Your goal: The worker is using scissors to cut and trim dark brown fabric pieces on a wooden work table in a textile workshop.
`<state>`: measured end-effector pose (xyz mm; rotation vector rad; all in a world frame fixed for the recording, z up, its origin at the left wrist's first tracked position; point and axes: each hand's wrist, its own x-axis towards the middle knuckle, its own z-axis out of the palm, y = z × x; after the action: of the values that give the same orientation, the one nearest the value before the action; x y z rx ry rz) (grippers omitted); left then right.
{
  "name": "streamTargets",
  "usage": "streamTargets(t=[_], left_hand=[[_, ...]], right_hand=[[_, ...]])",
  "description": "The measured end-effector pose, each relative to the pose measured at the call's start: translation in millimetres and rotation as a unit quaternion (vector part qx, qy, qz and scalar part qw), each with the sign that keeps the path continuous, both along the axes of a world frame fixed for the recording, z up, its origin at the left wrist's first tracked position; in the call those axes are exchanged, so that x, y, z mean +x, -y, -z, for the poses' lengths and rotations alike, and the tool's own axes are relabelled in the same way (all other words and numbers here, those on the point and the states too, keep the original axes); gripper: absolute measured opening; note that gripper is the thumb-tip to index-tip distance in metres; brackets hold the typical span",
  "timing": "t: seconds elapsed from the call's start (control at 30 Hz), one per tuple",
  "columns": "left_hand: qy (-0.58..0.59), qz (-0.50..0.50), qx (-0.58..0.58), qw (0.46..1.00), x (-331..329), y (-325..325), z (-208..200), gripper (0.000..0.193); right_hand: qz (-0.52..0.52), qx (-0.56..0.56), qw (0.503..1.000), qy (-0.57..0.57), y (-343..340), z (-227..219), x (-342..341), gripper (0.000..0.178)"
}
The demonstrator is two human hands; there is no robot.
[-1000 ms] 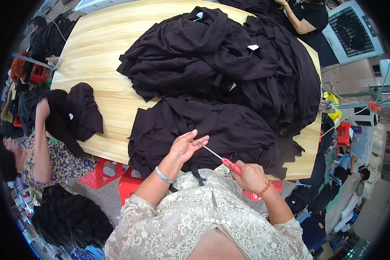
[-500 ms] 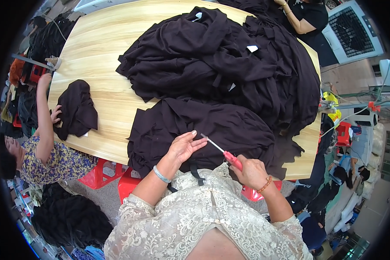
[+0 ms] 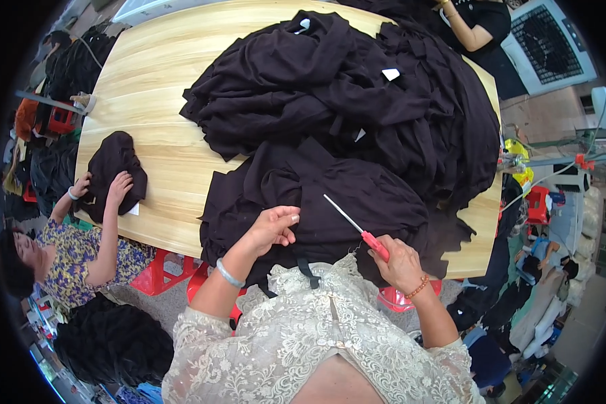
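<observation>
My left hand [image 3: 274, 227], with a pale bangle on its wrist, hovers over the near dark garment [image 3: 363, 202]. Its fingers are curled with the thumb close to them; whatever is in them, if anything, is too small to make out. My right hand [image 3: 398, 264] grips the red handle of a tool [image 3: 347, 217] with a slim metal shaft. The shaft points up and left over the cloth, its tip apart from my left hand. Whether this is a screwdriver or scissors seen edge-on, I cannot tell. Behind lies a large heap of dark garments [image 3: 276, 87] with small white tags.
On the left a co-worker's hands [image 3: 118, 188] rest on a dark piece of cloth [image 3: 114, 165] on the wooden table [image 3: 161, 87]. Another person [image 3: 475, 27] stands at the far right. Red stools [image 3: 156, 273] and a dark pile [image 3: 114, 340] stand below the table.
My left hand has drawn back left and its fingers have curled. The tool has moved slightly right and away from them. The co-worker's raised arm has come down onto the cloth.
</observation>
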<state>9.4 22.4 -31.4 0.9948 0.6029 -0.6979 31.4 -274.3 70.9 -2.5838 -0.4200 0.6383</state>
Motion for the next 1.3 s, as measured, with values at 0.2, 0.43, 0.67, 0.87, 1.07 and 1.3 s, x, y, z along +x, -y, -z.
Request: streamTargets(t=[0.2,0.43,0.67,0.87,1.07,1.3], left_hand=[[0.003,-0.005,0.029,1.0,-7.8,12.7,8.5,0.022],[0.055,-0.064,0.071,0.994,-9.3,25.6,19.1,0.009],[0.004,-0.109,0.019,0.994,-9.9,18.1,9.6,0.012],[0.177,0.001,0.103,0.979,-7.5,10.6,0.9,0.017],[0.414,0.221,0.498,0.729,5.5,-16.5,-11.2,0.042],[0.374,0.295,0.499,0.724,19.1,-24.3,3.0,0.045]], right_hand=[[-0.043,-0.032,0.997,-0.051,4.0,-5.0,-6.0,0.021],[-0.151,-0.086,0.982,-0.082,6.0,-20.3,-9.4,0.029],[-0.166,-0.065,0.98,-0.083,-2.8,-16.4,-10.8,0.029],[-0.042,0.066,0.996,-0.038,-14.7,6.7,10.2,0.041],[0.228,0.229,0.936,-0.144,12.4,69.6,34.4,0.016],[0.186,0.099,0.977,-0.028,46.4,77.1,62.9,0.034]])
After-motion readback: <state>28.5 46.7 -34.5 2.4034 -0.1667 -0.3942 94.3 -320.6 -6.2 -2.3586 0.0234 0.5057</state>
